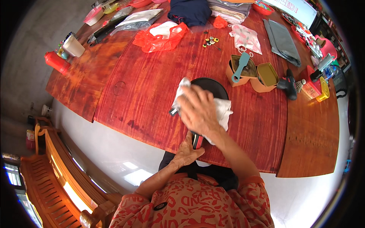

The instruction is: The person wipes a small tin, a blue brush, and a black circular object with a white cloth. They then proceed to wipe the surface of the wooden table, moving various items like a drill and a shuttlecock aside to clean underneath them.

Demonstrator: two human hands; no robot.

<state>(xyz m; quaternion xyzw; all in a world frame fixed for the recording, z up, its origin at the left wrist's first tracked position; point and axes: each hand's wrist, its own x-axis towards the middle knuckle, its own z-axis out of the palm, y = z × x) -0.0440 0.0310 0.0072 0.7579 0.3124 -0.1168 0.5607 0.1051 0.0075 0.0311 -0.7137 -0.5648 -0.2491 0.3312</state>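
A round black pan or racket-like disc (212, 87) lies on the red wooden table, its striped black and red handle (197, 141) pointing towards me. My left hand (186, 151) grips that handle at the table's front edge. Above the disc is my right hand (199, 109), slightly blurred, pressing a whitish cloth (223, 111) against it. The cloth spreads out on both sides of the fingers and covers much of the disc. A small black tag or tab (173, 111) sticks out at the cloth's left side. What the right fingertips do under the cloth is hidden.
Two square tins (264, 85), one with a teal-handled brush (241, 67) on top, stand right of the disc, beside a cordless drill (289, 85). Farther back lie a red plastic bag (161, 37), a floral pouch (246, 37) and folded cloths (231, 11). A red bottle (57, 62) is at far left.
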